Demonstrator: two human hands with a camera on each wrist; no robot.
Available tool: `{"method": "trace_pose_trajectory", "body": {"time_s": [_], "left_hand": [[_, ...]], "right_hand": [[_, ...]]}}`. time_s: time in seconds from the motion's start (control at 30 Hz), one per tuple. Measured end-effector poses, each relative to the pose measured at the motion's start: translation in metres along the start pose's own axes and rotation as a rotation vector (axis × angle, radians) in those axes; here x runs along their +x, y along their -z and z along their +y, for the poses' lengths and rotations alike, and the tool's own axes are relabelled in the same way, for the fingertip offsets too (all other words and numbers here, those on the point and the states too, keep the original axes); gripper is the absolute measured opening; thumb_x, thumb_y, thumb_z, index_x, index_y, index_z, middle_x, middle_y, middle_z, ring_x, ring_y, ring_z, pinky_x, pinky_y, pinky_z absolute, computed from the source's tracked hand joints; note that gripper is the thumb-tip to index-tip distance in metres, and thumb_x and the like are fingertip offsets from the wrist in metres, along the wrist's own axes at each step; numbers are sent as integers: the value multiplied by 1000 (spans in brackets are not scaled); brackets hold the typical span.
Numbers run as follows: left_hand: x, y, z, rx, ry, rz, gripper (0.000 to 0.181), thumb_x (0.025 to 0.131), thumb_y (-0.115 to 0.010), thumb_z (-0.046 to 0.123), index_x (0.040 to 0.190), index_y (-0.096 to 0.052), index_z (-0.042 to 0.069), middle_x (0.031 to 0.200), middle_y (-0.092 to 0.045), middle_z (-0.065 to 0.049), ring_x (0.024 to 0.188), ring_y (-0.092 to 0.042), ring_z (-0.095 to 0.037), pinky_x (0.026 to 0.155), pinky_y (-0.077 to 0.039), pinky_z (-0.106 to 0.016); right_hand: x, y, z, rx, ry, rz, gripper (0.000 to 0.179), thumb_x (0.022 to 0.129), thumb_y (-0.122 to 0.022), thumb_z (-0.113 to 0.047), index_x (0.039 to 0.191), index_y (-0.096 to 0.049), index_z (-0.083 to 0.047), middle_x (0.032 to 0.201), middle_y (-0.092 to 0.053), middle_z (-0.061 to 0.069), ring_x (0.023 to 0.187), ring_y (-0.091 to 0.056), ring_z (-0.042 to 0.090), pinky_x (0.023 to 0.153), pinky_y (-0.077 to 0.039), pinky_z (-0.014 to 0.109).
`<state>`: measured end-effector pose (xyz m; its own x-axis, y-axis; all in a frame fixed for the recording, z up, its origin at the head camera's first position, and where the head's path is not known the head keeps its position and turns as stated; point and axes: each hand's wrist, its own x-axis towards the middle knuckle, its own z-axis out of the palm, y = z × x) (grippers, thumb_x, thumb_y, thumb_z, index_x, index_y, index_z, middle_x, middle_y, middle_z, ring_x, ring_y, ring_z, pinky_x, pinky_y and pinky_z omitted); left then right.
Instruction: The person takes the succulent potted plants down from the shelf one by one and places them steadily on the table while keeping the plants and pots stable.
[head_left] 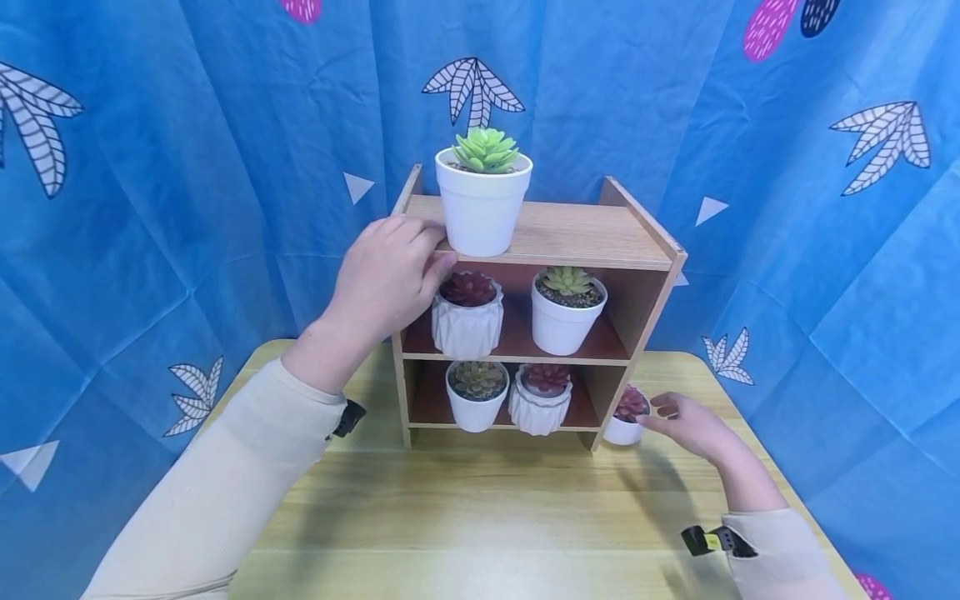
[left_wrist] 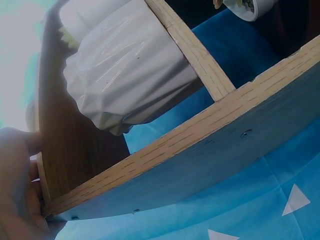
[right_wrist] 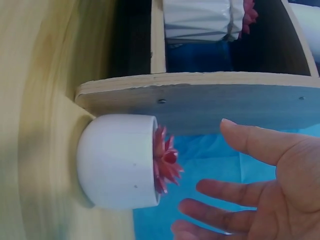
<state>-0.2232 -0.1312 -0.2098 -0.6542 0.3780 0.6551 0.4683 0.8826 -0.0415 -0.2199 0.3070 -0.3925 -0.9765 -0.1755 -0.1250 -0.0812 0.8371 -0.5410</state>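
Observation:
At the top left of a small wooden shelf (head_left: 592, 229), my left hand (head_left: 386, 271) grips the top board, thumb below its front edge and fingers above. Just right of those fingers, a white pot with a bright green succulent (head_left: 483, 204) stands on the top board. My right hand (head_left: 693, 425) is spread beside a round white pot with a red succulent (head_left: 624, 429), which stands on the table against the shelf's right side. In the right wrist view, a gap separates the fingers from the red succulent (right_wrist: 166, 159).
The middle tier holds a ridged white pot with a dark red succulent (head_left: 467, 321) and a white pot with a pale green one (head_left: 566, 321). Below are a white pot (head_left: 477, 408) and a ridged pot (head_left: 540, 407). Blue patterned cloth (head_left: 300, 150) surrounds the wooden table (head_left: 465, 517).

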Motion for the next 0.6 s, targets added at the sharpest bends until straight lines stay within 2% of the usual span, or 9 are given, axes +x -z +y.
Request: {"method": "trace_pose_trajectory", "body": {"time_s": [0.6], "left_hand": [[0,0,0,2,-2,-4,38,100,-60,38,119,-68,6,121,-68,-10,116,-60,-29,105,-44,-47]], "right_hand": [[-10,13,-20,7,70,33,58,97,-65,-37,126,-58,12,118,-64,30,109,-62,47,86,-55,55]]}}
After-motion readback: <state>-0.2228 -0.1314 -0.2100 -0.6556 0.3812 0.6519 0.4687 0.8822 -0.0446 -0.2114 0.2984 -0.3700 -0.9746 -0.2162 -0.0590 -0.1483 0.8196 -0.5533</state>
